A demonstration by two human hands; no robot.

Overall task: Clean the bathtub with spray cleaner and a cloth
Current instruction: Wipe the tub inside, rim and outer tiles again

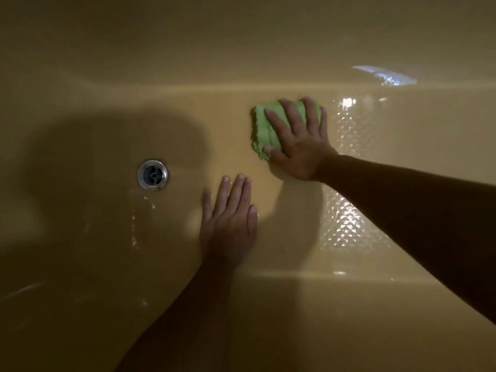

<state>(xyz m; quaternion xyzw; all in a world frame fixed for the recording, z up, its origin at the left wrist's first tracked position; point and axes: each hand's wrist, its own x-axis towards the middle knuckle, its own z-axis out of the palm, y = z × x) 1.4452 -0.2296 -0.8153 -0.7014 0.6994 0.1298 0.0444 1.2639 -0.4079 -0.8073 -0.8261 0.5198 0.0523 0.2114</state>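
Yellow-tan bathtub point(80, 264) fills the whole view, dim light, seen from above looking down into it. Nearest is the tub's near wall, running along the bottom of the frame and curving down to the floor.

Left forearm point(188, 304) comes in from bottom centre, mostly in shadow. Left hand point(229, 218) lies palm down on the tub floor, fingers straight and close together, thumb alongside. It holds nothing and just rests flat on the surface.

Left of that hand and a little farther in, a round metal drain point(152, 175) sits in the floor, crossbar visible inside. A few water drops point(150, 205) glint just below it. A large soft shadow point(120, 157) covers the floor around the drain. Right of the left hand, a wet patch point(343, 224) glitters with a bumpy texture and runs as a strip toward the far wall.

Right forearm point(402, 197) reaches in from the right edge, crossing over that strip. Right hand point(300, 146) is farther in than the left, near it but apart. It is palm down on the green cloth point(261, 124), fingers straight and spread, thumb at the cloth's lower edge, pressing it flat rather than gripping it. The cloth lies bunched on the tub floor, just before the curve up to the far wall. Its left part sticks out past the fingers; the rest is hidden under the hand.

Farthest, the far wall rises, with a bluish-white reflection point(383, 75) at upper right.
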